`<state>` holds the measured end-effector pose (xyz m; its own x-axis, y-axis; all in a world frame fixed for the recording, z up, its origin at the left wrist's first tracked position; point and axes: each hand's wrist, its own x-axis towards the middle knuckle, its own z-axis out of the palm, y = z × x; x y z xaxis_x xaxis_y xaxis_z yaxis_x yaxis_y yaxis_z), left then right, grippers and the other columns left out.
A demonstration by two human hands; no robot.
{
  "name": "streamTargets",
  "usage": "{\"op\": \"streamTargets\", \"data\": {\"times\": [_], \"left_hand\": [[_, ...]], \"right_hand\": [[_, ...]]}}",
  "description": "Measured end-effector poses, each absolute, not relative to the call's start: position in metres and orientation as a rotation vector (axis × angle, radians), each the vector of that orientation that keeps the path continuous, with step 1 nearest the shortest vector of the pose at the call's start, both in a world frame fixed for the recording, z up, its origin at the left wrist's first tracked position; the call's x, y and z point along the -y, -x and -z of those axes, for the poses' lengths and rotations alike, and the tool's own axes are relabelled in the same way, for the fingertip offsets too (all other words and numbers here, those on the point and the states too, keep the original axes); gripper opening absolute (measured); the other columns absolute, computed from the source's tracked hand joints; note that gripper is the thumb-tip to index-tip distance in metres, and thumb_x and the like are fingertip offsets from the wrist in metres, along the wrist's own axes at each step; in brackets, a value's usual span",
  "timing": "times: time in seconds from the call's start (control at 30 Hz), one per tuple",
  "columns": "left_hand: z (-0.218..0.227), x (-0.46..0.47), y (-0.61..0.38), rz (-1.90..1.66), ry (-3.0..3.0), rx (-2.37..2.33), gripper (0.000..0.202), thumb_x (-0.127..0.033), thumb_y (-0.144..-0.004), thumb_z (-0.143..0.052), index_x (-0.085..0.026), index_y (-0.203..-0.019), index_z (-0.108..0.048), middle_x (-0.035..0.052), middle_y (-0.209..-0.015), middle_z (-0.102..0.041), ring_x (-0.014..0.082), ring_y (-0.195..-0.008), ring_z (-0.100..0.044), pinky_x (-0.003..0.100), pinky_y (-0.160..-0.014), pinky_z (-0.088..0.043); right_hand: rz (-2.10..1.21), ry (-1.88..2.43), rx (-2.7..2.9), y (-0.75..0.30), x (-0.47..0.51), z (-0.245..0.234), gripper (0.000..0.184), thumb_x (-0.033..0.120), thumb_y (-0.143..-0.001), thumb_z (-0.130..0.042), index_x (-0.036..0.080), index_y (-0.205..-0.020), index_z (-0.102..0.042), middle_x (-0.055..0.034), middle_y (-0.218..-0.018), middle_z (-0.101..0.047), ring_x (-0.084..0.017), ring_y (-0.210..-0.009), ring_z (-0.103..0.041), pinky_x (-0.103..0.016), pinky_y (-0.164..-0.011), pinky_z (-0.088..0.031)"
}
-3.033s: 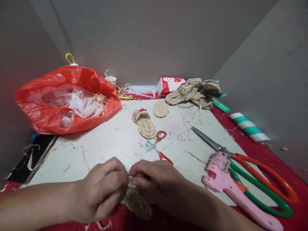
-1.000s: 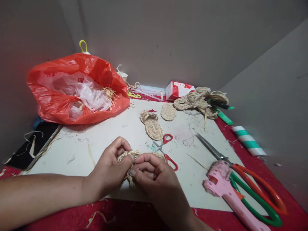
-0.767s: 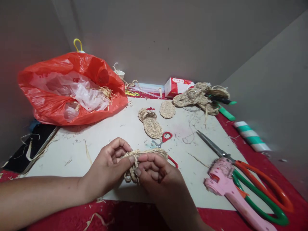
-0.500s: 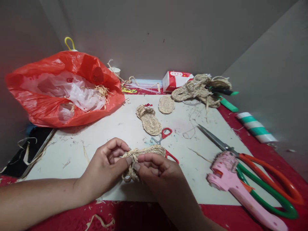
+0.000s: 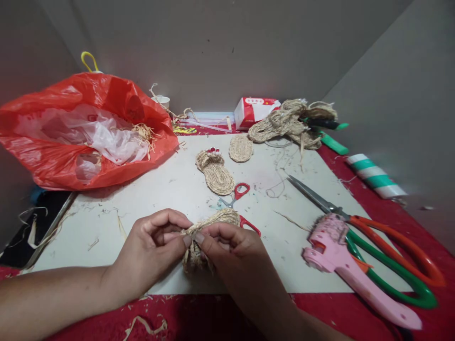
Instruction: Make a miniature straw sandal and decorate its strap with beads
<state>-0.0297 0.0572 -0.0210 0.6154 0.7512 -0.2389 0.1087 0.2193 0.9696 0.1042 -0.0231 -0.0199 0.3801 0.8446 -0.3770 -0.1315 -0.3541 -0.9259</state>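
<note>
A small braided straw slipper (image 5: 221, 217) is pinched between both my hands above the white board. My left hand (image 5: 152, 248) grips its near edge with thumb and forefinger. Close beside it, my right hand (image 5: 236, 251) pinches the same braided part, thumbtips almost meeting. The slipper's lower portion hangs under my fingers, partly hidden. Just beyond lie small red-handled scissors (image 5: 241, 190), partly covered by the slipper. Farther back rest another straw slipper (image 5: 217, 177) with red and white beads and an oval straw sole (image 5: 241, 148).
A red plastic bag (image 5: 117, 177) with straw scraps stands left, near a dark phone-like slab (image 5: 21, 241). On the right lie large shears (image 5: 329, 206) and a pink tool shaped like a glue gun (image 5: 359, 279). Behind are a tissue box (image 5: 245, 113) and a straw bundle (image 5: 291, 123).
My fingertips have closed nearer together on the slipper, and its hanging braided part has turned downward. The whole view has shifted slightly, with the surroundings appearing farther left and higher.
</note>
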Motion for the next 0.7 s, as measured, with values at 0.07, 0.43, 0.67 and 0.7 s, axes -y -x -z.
{"op": "streamTargets", "data": {"times": [0.07, 0.43, 0.67, 0.7], "left_hand": [[0.022, -0.055, 0.03, -0.585, -1.386, -0.785, 0.007, -0.019, -0.076, -0.071, -0.015, -0.081, -0.066, 0.0032, -0.081, -0.063, 0.0109, -0.068, -0.058, 0.02, -0.058, -0.046], [0.017, -0.056, 0.033, -0.585, -1.436, -0.712, 0.009, -0.023, -0.08, -0.067, -0.016, -0.082, -0.063, 0.002, -0.082, -0.057, 0.0097, -0.065, -0.052, 0.021, -0.057, -0.042], [0.016, -0.062, 0.032, -0.44, -1.229, -0.792, 0.028, -0.038, -0.077, -0.069, -0.014, -0.086, -0.058, -0.0026, -0.062, -0.053, 0.0081, -0.055, -0.043, 0.02, -0.053, -0.035], [0.016, -0.062, 0.032, -0.42, -1.223, -0.804, 0.029, -0.039, -0.077, -0.07, -0.014, -0.086, -0.058, -0.0024, -0.062, -0.053, 0.0083, -0.055, -0.043, 0.021, -0.053, -0.035]], "right_hand": [[-1.198, 1.565, 0.637, -0.104, 0.024, 0.021, 0.019, 0.033, -0.073, -0.06, 0.02, -0.058, -0.06, 0.0068, -0.044, -0.047, -0.009, -0.04, -0.044, -0.019, -0.039, -0.034], [-1.328, 1.516, 0.586, -0.103, 0.024, 0.009, 0.012, 0.028, -0.068, -0.065, 0.018, -0.065, -0.061, 0.0079, -0.047, -0.047, -0.006, -0.042, -0.038, -0.017, -0.041, -0.029], [-1.247, 1.52, 0.516, -0.101, 0.023, 0.019, 0.015, 0.03, -0.064, -0.072, 0.016, -0.064, -0.065, 0.0053, -0.048, -0.054, -0.006, -0.042, -0.041, -0.017, -0.041, -0.03], [-1.244, 1.526, 0.516, -0.101, 0.023, 0.021, 0.017, 0.032, -0.064, -0.072, 0.016, -0.064, -0.066, 0.0052, -0.048, -0.054, -0.006, -0.041, -0.04, -0.017, -0.041, -0.029]]}}
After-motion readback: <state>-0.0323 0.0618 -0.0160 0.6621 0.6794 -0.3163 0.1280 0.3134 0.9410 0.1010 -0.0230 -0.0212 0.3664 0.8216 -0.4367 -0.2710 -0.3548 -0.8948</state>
